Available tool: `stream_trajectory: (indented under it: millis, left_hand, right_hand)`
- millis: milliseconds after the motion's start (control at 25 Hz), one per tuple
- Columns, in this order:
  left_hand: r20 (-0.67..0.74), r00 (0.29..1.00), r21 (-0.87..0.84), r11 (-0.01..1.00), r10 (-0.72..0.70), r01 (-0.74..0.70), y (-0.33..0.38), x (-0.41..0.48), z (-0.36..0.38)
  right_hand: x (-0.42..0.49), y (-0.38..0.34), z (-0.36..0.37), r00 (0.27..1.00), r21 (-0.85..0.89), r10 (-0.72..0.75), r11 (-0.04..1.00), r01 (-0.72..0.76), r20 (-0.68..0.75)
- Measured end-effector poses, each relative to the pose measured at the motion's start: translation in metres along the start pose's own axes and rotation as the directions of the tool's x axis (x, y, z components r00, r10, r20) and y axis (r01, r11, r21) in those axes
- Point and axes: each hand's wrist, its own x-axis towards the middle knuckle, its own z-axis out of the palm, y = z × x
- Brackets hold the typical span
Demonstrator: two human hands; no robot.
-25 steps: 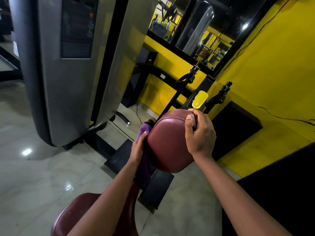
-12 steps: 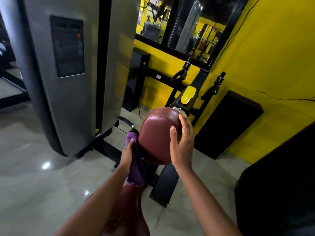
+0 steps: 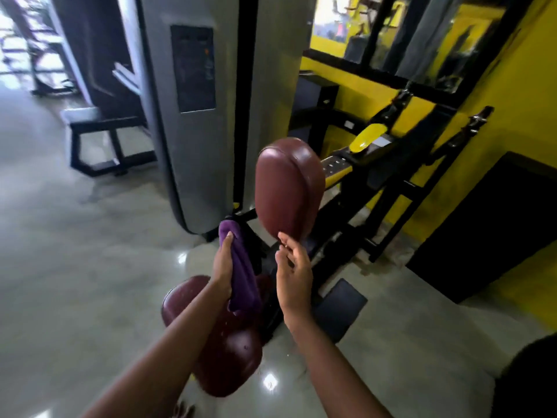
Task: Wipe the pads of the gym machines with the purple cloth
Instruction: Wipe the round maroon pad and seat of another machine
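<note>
Seat pad [image 3: 229, 351]: maroon, glossy, specked with droplets, lying under both forearms. Left hand [image 3: 224, 267] grips the purple cloth [image 3: 242, 279]. The cloth is bunched into a long fold hanging from the palm, near the back pad's lower end and apart from it. Right hand [image 3: 294, 273] released, fingers loosely spread, tips at the lower edge of the upright maroon back pad [image 3: 286, 185]; contact unclear. Behind: grey weight-stack cover [image 3: 196, 164] with a dark label panel [image 3: 194, 67], print too blurred to read.

Dim interior; motion blur throughout; ceiling-light glare on glossy floor [image 3: 270, 382]; wide-angle edge distortion.
</note>
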Motion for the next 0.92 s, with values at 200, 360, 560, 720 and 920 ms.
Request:
stream_trajectory:
  millis: [200,360,560,720,920]
  left_hand:
    - [-0.16,0.987,-0.08,0.997,0.007,-0.02,-0.033,-0.063,0.012]
    - [-0.175,0.984,-0.184,0.98,0.038,-0.071,-0.058,-0.092,0.023]
    - [-0.323,0.944,-0.1,0.99,0.064,-0.102,-0.095,-0.085,-0.019]
    - [-0.687,0.726,-0.027,0.997,0.035,-0.074,-0.149,-0.07,-0.067]
    - [-0.796,0.603,-0.026,0.999,-0.048,0.045,-0.21,-0.034,-0.103]
  right_hand:
    - [-0.009,0.034,-0.004,0.897,-0.158,0.231,0.97,-0.184,0.377]
    - [-0.026,0.055,0.009,0.861,-0.111,0.224,0.975,-0.194,0.457]
    - [-0.019,0.1,0.015,0.774,-0.219,0.255,0.963,-0.154,0.579]
    - [-0.011,0.128,0.042,0.626,-0.432,0.225,0.88,0.199,0.746]
    - [-0.028,0.197,0.057,0.304,-0.49,0.384,0.681,0.544,0.872]
